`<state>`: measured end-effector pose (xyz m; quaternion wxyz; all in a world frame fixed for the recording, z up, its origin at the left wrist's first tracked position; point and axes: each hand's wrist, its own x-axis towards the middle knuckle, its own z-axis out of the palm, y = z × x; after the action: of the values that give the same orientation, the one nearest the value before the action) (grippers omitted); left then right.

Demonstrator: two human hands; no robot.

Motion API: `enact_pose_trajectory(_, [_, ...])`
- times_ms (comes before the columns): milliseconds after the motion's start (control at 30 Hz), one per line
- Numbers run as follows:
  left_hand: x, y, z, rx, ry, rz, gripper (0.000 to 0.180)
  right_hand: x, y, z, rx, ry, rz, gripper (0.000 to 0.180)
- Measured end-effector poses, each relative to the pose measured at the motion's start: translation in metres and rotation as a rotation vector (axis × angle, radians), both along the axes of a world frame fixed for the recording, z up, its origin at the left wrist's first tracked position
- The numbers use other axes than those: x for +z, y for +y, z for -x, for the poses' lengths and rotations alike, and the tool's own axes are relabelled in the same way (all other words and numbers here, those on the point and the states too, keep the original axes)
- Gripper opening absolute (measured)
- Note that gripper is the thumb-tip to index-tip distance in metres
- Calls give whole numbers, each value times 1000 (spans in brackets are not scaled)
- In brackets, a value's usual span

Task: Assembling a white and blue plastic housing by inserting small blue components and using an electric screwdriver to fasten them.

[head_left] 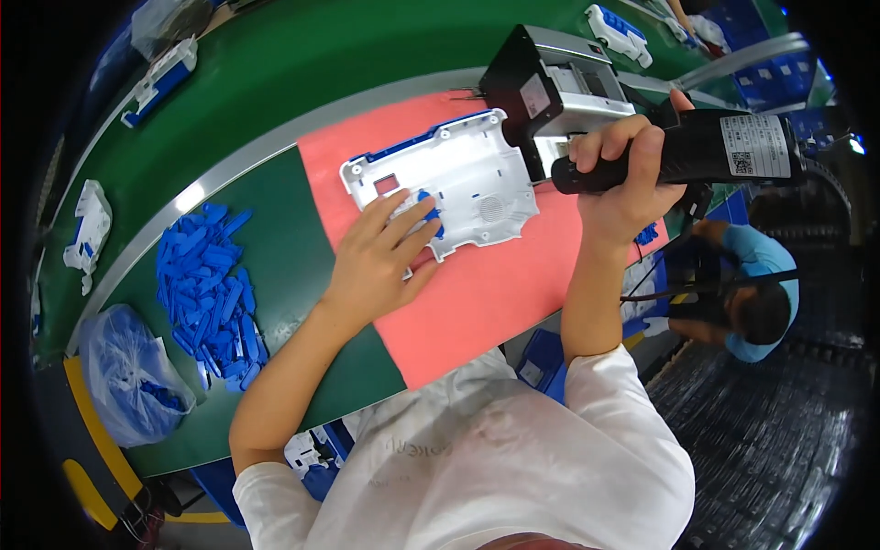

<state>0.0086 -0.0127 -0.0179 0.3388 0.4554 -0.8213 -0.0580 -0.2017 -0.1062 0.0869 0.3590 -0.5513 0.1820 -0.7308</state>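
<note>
Several fingers of the left hand (371,261) lie loosely spread and extended on the small blue part (434,220) at the near edge of the white shell (477,170), pressing rather than gripping as far as shows; the right hand (628,183) has its fingers curled firmly around a black handheld tool (692,147), raised over the shell's right side; the shell lies open side up on the salmon mat (477,312), on the green worktop (284,197); a light press could let the shell skid or the blue part lift from its place; the tool, if lowered carelessly, could scratch the shell or catch the left fingers; swung aside, it could knock the black-and-silver machine (541,82) close by; the loose pile of blue pieces (211,284), left of the mat, could be scattered by the left forearm; as for writing, the tool bears a pale label (755,147) with fine print and a square code, too small to read surely; the machine's white label (534,93) is unreadable; creased lettering crosses the white shirt (440,477); no brand can be made out.
</note>
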Motion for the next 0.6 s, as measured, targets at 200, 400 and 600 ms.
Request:
enact_pose_trajectory(200, [9, 5, -1, 0, 8, 12, 40, 56, -12, 11, -226, -195, 289, 50])
enact_pose_trajectory(400, [4, 10, -1, -7, 21, 17, 41, 41, -94, 51, -537, -64, 201, 44])
enact_pose_trajectory(600, [8, 9, 1, -15, 24, -12, 42, 65, -75, 86, -582, 112, 276, 45])
